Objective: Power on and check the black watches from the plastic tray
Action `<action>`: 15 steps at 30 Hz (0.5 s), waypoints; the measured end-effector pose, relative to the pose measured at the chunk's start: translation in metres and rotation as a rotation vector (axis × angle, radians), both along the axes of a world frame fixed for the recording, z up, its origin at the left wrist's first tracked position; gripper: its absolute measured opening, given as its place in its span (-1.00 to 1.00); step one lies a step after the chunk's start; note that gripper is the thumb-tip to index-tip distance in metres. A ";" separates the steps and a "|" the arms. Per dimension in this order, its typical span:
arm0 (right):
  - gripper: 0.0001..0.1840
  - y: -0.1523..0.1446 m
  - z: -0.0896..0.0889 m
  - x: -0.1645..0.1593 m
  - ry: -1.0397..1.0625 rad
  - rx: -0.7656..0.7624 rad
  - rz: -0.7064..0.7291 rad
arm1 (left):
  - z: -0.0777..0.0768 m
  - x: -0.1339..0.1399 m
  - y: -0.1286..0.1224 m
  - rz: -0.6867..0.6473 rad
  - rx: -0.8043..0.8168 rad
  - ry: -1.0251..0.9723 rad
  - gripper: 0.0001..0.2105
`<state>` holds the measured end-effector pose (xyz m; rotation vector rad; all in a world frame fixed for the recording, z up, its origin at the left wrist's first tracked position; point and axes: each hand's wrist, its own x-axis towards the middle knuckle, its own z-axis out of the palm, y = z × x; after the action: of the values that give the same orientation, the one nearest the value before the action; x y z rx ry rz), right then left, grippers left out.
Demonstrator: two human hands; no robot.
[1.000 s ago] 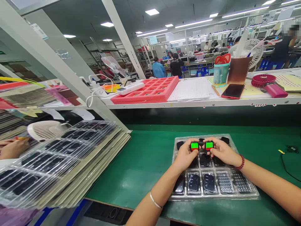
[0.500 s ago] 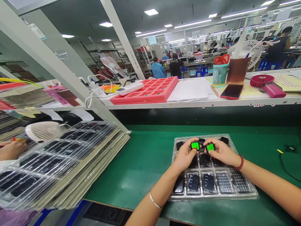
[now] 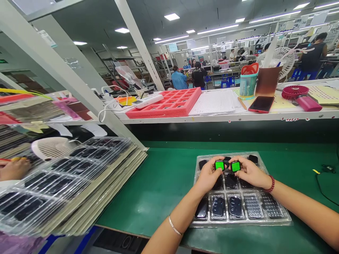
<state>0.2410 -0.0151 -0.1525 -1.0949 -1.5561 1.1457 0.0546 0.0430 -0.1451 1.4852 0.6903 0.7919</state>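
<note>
My left hand point(image 3: 207, 177) is closed on a small strapless smartwatch point(image 3: 219, 164), its square screen lit bright green. A second smartwatch point(image 3: 235, 166), also glowing green, is pinched in my right hand point(image 3: 252, 173). Both are held side by side, slightly apart, over the far half of a clear plastic tray point(image 3: 239, 223). Dark pieces such as this rounded black device point(image 3: 235, 206) sit in the tray's pockets. Two pockets in the near row, on the right, show only their bare gridded bottoms. My hands cover part of the far pockets.
Left of me stands a slanted stack of filled clear trays point(image 3: 87, 180). Beyond it are a white fan point(image 3: 50, 148) and a co-worker's hand point(image 3: 16, 169). A raised shelf holds a red foam tray point(image 3: 169, 102), papers and a phone point(image 3: 261, 104). A black cable point(image 3: 321, 188) lies on the right.
The right smartwatch has turned a little, so its screen sits straighter. The left smartwatch's screen is less covered by my thumb. Both hands stay over the tray.
</note>
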 end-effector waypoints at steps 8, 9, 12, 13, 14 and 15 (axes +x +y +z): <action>-0.55 -0.001 0.000 0.000 -0.003 0.004 0.002 | 0.001 -0.001 -0.001 -0.025 -0.014 -0.024 -0.56; -0.57 -0.001 0.000 0.000 -0.002 -0.008 -0.006 | 0.001 -0.001 -0.001 -0.028 -0.016 -0.021 -0.57; -0.64 -0.001 0.001 0.000 -0.016 -0.037 -0.037 | 0.001 -0.001 -0.001 -0.029 -0.010 0.001 -0.64; -0.64 -0.001 0.001 0.000 -0.018 -0.031 -0.037 | 0.001 -0.001 -0.001 -0.023 -0.004 0.006 -0.65; -0.63 -0.001 0.002 0.000 -0.019 -0.018 -0.031 | 0.001 -0.001 -0.001 -0.015 0.004 0.011 -0.65; -0.61 -0.001 0.002 -0.001 -0.018 0.002 -0.020 | 0.001 -0.001 0.000 -0.005 0.010 0.018 -0.62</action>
<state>0.2405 -0.0156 -0.1504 -1.1200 -1.5567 1.1239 0.0532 0.0426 -0.1445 1.5039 0.6967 0.7800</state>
